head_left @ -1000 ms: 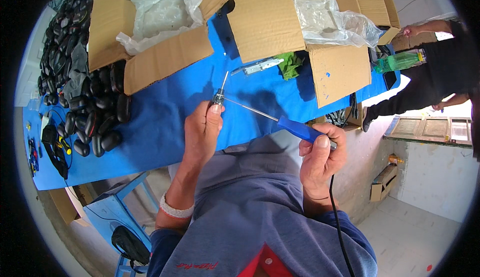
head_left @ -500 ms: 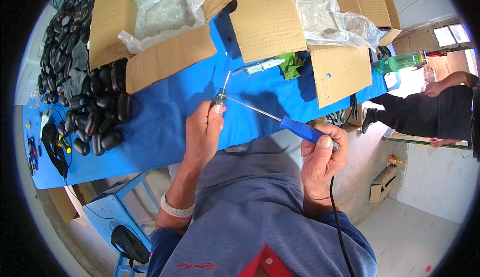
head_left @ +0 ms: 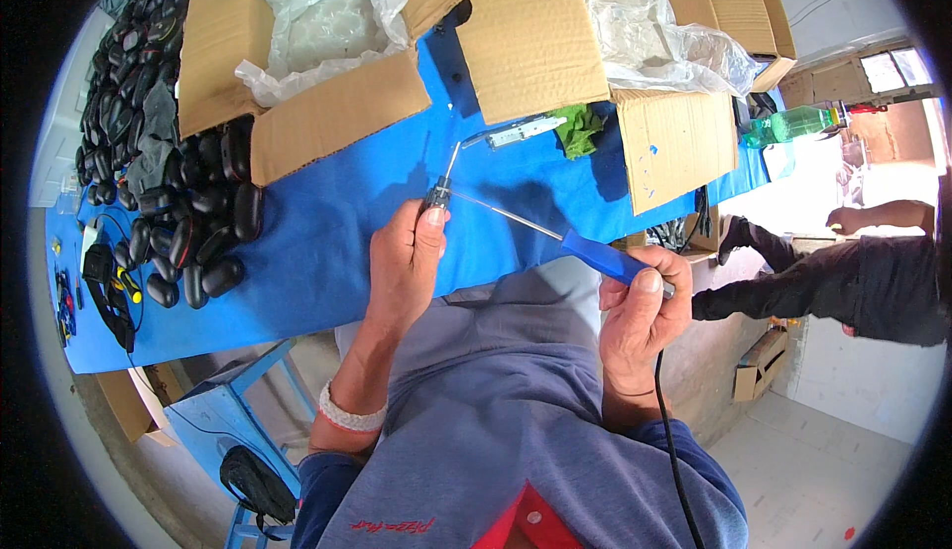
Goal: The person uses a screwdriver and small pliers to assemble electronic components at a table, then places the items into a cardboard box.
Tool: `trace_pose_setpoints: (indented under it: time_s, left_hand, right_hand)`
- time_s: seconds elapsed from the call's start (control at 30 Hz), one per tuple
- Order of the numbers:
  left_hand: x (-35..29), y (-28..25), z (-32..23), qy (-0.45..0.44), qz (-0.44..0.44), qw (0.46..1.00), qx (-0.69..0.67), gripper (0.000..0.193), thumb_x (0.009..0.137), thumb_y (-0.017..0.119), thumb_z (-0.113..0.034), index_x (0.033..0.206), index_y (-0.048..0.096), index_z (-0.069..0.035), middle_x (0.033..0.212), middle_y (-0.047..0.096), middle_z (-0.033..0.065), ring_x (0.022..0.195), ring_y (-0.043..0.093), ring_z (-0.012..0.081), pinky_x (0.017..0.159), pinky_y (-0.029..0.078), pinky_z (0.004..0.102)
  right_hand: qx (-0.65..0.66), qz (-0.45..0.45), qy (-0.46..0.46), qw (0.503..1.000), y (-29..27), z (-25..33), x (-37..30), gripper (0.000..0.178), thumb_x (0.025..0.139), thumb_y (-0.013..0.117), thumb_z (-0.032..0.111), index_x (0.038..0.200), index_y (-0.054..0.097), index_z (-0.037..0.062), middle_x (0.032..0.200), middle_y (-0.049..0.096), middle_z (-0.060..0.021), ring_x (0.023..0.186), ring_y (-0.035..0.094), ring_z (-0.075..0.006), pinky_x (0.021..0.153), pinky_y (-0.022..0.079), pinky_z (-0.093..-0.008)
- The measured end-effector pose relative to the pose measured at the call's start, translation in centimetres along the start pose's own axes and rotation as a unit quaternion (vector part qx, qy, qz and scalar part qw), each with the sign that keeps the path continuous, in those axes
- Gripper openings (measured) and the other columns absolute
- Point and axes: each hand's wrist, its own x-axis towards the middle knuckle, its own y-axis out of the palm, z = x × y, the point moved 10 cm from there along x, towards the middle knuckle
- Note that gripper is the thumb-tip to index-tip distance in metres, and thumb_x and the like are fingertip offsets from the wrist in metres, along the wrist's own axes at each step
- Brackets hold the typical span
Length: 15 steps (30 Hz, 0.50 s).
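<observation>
My left hand (head_left: 405,261) is closed around a dark-collared tool (head_left: 436,195) with a thin metal shaft pointing up and away, much like a short screwdriver; its grip is hidden in my fingers. In my right hand (head_left: 645,316) is a screwdriver (head_left: 603,257) with a blue handle, held by thumb and fingers near the handle's end. Its long metal shaft slants up to the left. The tip comes to the collar of the left-hand tool; whether they touch, I cannot tell. Both tools are held above the near edge of the blue-covered table (head_left: 317,251).
Open cardboard boxes (head_left: 337,118) lined with clear plastic stand on the table. Many black rounded cases (head_left: 203,242) are heaped at left. Beyond my hands lie a white strip (head_left: 526,132) and green crumpled material (head_left: 577,130). A green bottle (head_left: 790,125) and a person (head_left: 843,281) are at right.
My hands and both tools have hardly moved. At the right, the other person has changed stance, with a leg now stretched farther toward the table and an arm lower.
</observation>
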Motion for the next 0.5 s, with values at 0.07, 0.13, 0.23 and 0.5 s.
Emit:
trace_pose_setpoints:
  time_s: [0.07,0.13,0.23,0.5]
  left_hand:
    - [0.01,0.03,-0.16,-0.003,-0.001,1.0,-0.001,0.034,0.101,0.043,-0.028,0.092,0.056,0.002,0.059,0.047,-0.0008,0.048,0.04,0.004,0.042,0.032,0.022]
    - [-0.02,-0.12,0.27,-0.027,-0.002,1.0,-0.008,0.034,0.099,0.047,-0.028,0.091,0.058,0.003,0.061,0.05,0.0014,0.053,0.044,0.0066,0.046,0.035,0.0247]
    - [-0.06,-0.16,0.31,-0.038,-0.001,0.999,-0.01,0.034,0.098,0.049,-0.029,0.09,0.059,0.003,0.061,0.051,0.0026,0.055,0.046,0.0079,0.048,0.037,0.0261]
    - [0.01,0.0,-0.21,0.003,-0.004,1.0,0.013,0.034,0.101,0.043,-0.028,0.091,0.057,0.002,0.058,0.046,-0.0015,0.048,0.04,0.0038,0.042,0.031,0.0221]
  right_hand:
    - [-0.001,-0.002,0.0,1.0,-0.06,-0.01,-0.01,0.026,0.096,0.052,0.023,0.101,0.054,-0.0019,0.072,0.058,-0.0056,0.057,0.05,-0.0051,0.052,0.039,-0.0178]
    - [-0.004,-0.003,0.002,1.0,-0.12,-0.15,-0.04,0.026,0.096,0.052,0.023,0.101,0.053,-0.0019,0.072,0.058,-0.0054,0.057,0.05,-0.005,0.052,0.039,-0.0177]
    - [-0.011,-0.005,0.0,1.0,-0.22,-0.14,-0.05,0.026,0.096,0.052,0.023,0.101,0.053,-0.0019,0.072,0.058,-0.0054,0.056,0.049,-0.0051,0.052,0.039,-0.0179]
    - [0.008,0.005,0.014,1.0,0.08,-0.23,-0.11,0.026,0.096,0.053,0.024,0.103,0.052,-0.001,0.074,0.058,-0.0056,0.059,0.05,-0.0053,0.053,0.04,-0.0179]
